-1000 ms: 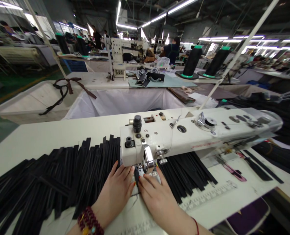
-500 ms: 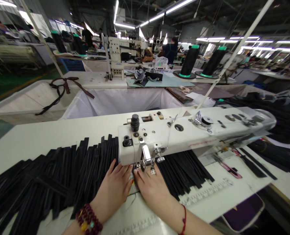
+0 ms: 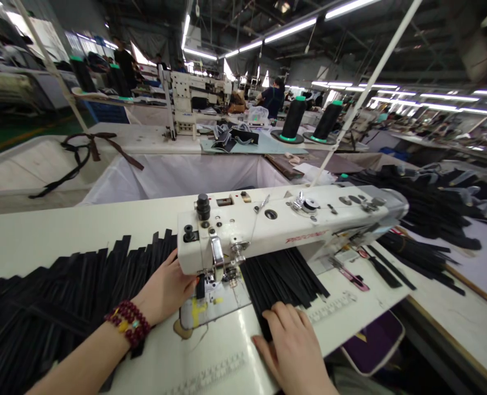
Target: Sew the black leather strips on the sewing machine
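Right hand fingers rest on the black strips.

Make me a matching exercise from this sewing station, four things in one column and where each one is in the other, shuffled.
1 left hand
2 right hand
3 thread cones
4 beaded bracelet

A on the far table
B around the wrist
C beside the needle end of the sewing machine
D on the right-hand black strips

Pairs: 1-C, 2-D, 3-A, 4-B
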`<state>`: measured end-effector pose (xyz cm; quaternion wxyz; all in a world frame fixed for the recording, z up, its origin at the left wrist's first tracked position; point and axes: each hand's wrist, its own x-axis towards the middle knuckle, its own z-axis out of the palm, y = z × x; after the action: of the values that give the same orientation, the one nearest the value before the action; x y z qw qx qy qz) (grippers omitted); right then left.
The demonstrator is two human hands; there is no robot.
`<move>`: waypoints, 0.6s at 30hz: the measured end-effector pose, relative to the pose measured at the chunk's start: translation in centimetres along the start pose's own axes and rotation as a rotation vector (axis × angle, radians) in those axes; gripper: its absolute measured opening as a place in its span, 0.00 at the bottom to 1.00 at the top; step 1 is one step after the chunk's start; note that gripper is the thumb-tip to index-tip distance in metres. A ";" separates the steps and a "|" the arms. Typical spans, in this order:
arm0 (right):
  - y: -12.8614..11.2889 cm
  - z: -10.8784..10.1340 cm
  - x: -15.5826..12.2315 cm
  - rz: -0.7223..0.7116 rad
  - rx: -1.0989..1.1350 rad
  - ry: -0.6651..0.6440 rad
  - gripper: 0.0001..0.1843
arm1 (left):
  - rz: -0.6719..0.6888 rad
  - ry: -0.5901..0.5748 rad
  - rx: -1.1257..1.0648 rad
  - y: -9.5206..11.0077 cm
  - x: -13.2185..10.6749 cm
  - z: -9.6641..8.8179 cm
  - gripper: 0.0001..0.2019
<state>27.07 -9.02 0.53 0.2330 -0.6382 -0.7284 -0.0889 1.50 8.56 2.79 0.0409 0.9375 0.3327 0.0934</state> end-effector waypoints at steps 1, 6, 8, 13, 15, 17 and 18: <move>0.4 0.1 -0.2 0.006 -0.044 -0.003 0.02 | 0.009 -0.001 -0.004 -0.1 -0.5 -0.2 0.15; 0.6 1.4 0.4 -0.038 -0.204 0.024 0.09 | 0.035 0.117 0.113 -0.9 -5.0 -0.2 0.16; 0.5 1.7 0.8 -0.044 -0.228 0.051 0.10 | 0.052 0.160 0.177 -0.5 -6.4 0.1 0.16; 0.9 1.2 0.5 -0.046 -0.210 0.113 0.12 | 0.099 0.128 0.132 3.5 -6.1 1.3 0.17; 1.3 0.5 -0.3 -0.041 -0.185 0.182 0.13 | 0.033 0.090 0.125 4.5 -4.9 1.8 0.17; 1.5 -0.2 -1.5 -0.068 -0.127 0.263 0.12 | -0.060 0.070 0.141 4.5 -4.1 2.1 0.17; 1.3 -0.5 -2.2 -0.098 -0.083 0.296 0.11 | -0.101 0.068 0.149 4.4 -3.9 2.1 0.16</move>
<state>28.63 -10.98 -0.26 0.3066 -0.5909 -0.7120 -0.2233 1.66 2.69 0.81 -0.0357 0.9162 0.3869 0.0980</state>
